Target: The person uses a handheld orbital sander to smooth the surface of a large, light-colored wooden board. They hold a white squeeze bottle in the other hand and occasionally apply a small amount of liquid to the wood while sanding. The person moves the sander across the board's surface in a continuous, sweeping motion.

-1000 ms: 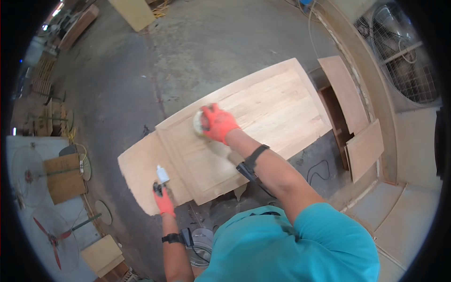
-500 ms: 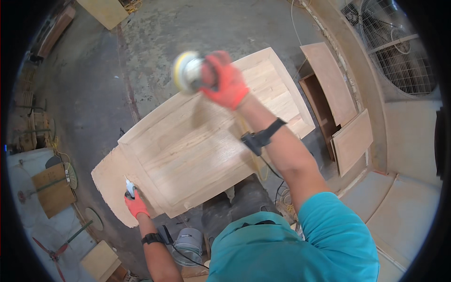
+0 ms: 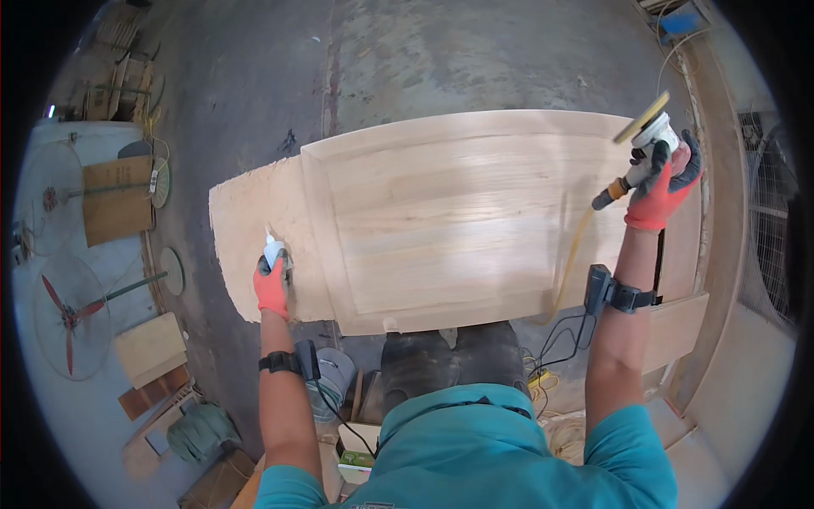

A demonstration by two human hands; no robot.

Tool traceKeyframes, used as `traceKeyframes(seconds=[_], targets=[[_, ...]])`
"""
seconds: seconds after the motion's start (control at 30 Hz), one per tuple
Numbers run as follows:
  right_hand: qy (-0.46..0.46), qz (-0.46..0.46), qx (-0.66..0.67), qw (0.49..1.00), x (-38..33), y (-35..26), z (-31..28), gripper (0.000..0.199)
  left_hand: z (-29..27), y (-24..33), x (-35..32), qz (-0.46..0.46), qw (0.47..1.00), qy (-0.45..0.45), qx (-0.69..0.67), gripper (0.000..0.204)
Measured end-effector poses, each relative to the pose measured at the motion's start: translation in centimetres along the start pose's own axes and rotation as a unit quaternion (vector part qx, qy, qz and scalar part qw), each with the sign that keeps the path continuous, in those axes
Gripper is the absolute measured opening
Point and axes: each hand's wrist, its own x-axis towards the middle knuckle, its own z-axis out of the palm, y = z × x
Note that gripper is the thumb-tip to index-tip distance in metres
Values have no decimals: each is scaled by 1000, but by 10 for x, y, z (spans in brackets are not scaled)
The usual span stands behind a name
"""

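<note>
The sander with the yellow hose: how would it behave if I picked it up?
The sander would probably feel fairly weighty for its size, since its body looks compact and solid. The yellow hose hangs in a curve, so it likely flexes and trails. The broad, flat pad should help it sit without rolling if set down.

The wooden panel (image 3: 458,229) has its right end partly hidden behind the sander (image 3: 655,133) and the right hand (image 3: 666,191), whose fingers also cover some of the sander's body. At the panel's left end, the left hand (image 3: 273,288) hides the bottle's (image 3: 272,250) lower part. Past the panel's near edge, the yellow hose (image 3: 572,254) cannot be traced. Right of the panel, the dark rim cuts off a fan cage (image 3: 767,246); beyond its far right corner, a blue object (image 3: 678,21) is too small to identify.
</note>
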Motion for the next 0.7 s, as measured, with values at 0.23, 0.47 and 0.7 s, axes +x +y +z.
traceKeyframes(seconds=[0.23, 0.47, 0.7], targets=[[-55, -174, 28, 983, 0, -23, 127, 58, -16, -20, -9, -31, 971, -67, -228, 37], [-20, -210, 119, 970, -66, -20, 270, 29, -28, -16, -12, -52, 944, -126, -301, 35], [-107, -192, 25, 975, -139, -56, 321, 41, -33, -8, -13, -68, 929, -180, -318, 32]])
